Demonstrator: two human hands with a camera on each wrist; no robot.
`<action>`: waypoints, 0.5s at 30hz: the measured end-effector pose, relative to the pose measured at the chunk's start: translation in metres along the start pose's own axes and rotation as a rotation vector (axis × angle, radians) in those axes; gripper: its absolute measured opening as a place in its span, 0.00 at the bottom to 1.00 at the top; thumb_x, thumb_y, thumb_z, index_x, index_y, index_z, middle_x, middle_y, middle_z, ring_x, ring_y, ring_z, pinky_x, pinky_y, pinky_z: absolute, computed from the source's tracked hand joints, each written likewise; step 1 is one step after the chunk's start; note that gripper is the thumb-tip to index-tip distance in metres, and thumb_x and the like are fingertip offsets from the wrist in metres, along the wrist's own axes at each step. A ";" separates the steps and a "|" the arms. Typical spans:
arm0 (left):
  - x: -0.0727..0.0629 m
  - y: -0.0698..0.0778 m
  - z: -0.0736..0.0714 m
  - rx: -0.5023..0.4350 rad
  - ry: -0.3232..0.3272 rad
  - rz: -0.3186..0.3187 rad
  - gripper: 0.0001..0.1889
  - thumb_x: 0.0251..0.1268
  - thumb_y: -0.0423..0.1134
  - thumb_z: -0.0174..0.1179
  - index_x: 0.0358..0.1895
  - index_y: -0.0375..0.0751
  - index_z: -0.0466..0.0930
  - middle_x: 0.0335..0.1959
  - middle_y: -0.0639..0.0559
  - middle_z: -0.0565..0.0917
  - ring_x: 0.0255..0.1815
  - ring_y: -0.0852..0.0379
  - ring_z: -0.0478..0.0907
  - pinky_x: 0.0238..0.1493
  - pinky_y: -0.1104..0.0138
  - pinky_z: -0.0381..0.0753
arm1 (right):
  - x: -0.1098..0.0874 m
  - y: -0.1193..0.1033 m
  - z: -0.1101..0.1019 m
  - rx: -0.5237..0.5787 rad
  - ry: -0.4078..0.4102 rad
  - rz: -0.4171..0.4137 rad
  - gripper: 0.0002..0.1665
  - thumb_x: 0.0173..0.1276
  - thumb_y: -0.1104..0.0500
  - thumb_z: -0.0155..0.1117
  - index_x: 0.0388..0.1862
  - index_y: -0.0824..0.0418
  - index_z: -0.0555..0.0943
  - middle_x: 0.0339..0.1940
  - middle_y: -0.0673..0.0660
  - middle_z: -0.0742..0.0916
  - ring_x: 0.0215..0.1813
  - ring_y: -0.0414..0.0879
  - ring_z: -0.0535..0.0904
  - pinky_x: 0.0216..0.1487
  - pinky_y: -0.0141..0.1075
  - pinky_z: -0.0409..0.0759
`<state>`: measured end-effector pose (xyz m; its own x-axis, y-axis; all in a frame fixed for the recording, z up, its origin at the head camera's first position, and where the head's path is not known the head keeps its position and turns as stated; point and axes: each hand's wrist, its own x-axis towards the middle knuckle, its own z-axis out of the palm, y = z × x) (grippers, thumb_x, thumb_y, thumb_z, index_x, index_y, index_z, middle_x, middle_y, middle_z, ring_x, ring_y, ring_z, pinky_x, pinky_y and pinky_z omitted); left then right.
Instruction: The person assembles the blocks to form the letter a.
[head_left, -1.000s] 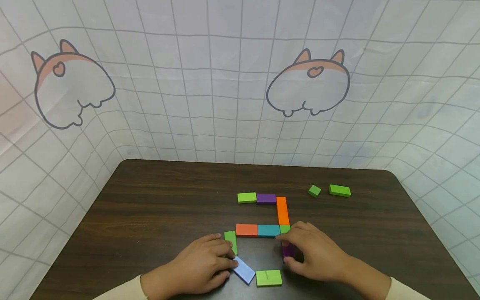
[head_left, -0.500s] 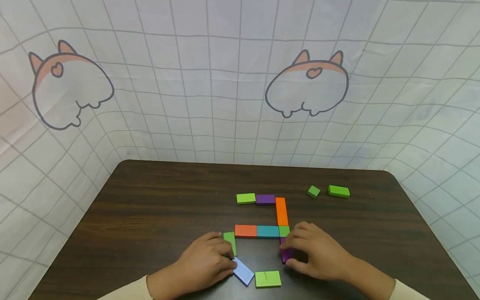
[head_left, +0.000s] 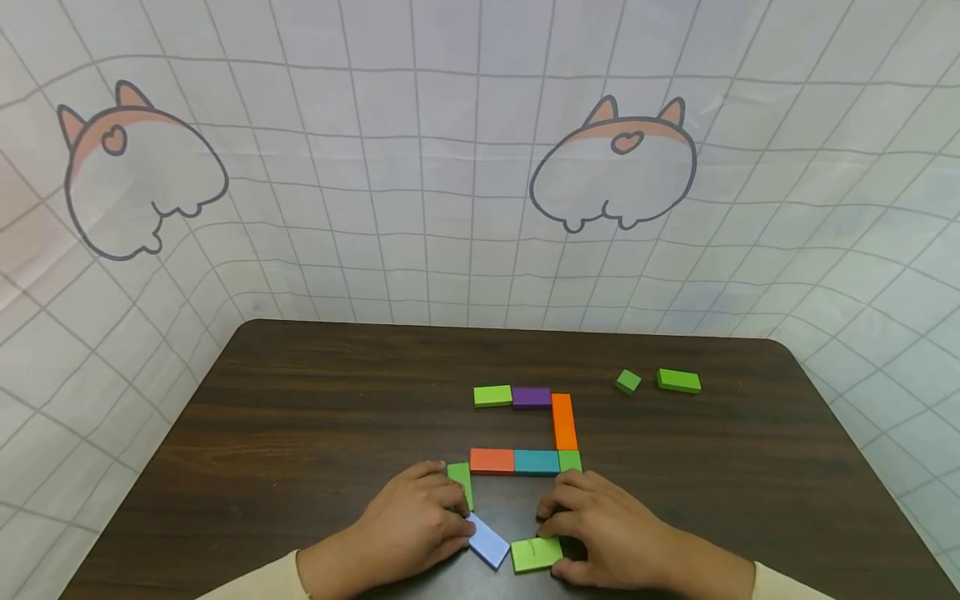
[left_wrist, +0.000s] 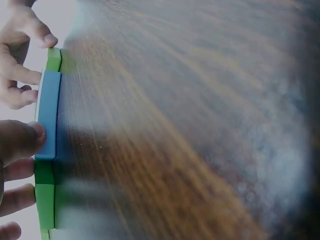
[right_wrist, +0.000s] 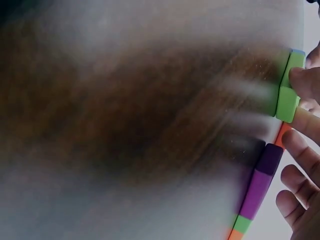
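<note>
My left hand [head_left: 416,527] holds the light blue block [head_left: 491,543], which lies slanted; its thumb presses on the block's side in the left wrist view. Its other fingers lie along the green block [head_left: 463,483], joined to the blue one's upper end. My right hand [head_left: 615,533] pinches the right end of a lime green block [head_left: 534,557] between thumb and fingers. That block's left end meets the blue block's lower corner. A purple block [right_wrist: 257,187], hidden under my right hand in the head view, stands out in the right wrist view.
Beyond my hands, a row of red [head_left: 492,461], teal [head_left: 536,462] and small green [head_left: 569,461] blocks joins an orange block [head_left: 564,422]. Purple [head_left: 531,398] and lime [head_left: 492,397] blocks follow leftward. Two loose green blocks, one small [head_left: 628,382], one longer [head_left: 678,381], lie back right.
My right hand has left the purple block, come nearer and leftward, and taken hold of the lime block, whose right end has tilted slightly away from me. My left hand has barely moved.
</note>
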<state>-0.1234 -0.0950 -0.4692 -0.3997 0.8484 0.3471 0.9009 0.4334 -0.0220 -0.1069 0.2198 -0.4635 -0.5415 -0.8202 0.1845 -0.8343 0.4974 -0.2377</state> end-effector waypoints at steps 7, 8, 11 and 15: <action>0.001 0.001 0.000 -0.005 -0.001 -0.007 0.03 0.62 0.50 0.73 0.36 0.61 0.93 0.36 0.66 0.83 0.41 0.65 0.81 0.62 0.53 0.77 | 0.000 0.003 0.000 -0.002 0.002 0.004 0.14 0.63 0.43 0.76 0.45 0.45 0.89 0.51 0.42 0.82 0.54 0.39 0.73 0.55 0.41 0.77; 0.001 0.001 0.000 -0.002 0.003 -0.006 0.03 0.62 0.50 0.73 0.36 0.61 0.93 0.36 0.66 0.83 0.41 0.65 0.81 0.61 0.53 0.77 | 0.000 0.003 0.000 0.000 0.000 0.006 0.14 0.63 0.43 0.76 0.45 0.45 0.89 0.51 0.42 0.82 0.55 0.39 0.73 0.55 0.41 0.77; 0.000 0.001 0.000 0.005 0.009 -0.007 0.03 0.62 0.50 0.73 0.35 0.61 0.93 0.36 0.65 0.83 0.41 0.65 0.81 0.61 0.53 0.78 | -0.001 0.003 0.000 0.009 -0.007 0.019 0.16 0.64 0.42 0.75 0.47 0.45 0.88 0.52 0.41 0.82 0.55 0.39 0.73 0.56 0.42 0.77; -0.001 0.001 -0.001 -0.004 -0.013 -0.007 0.05 0.63 0.51 0.72 0.38 0.60 0.93 0.37 0.65 0.83 0.42 0.65 0.80 0.62 0.54 0.77 | -0.001 0.006 -0.006 0.014 0.009 0.062 0.20 0.64 0.39 0.74 0.51 0.46 0.87 0.53 0.39 0.81 0.56 0.38 0.72 0.59 0.44 0.77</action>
<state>-0.1223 -0.0955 -0.4689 -0.4080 0.8493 0.3350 0.8988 0.4382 -0.0161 -0.1113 0.2253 -0.4596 -0.5930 -0.7854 0.1774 -0.7977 0.5430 -0.2624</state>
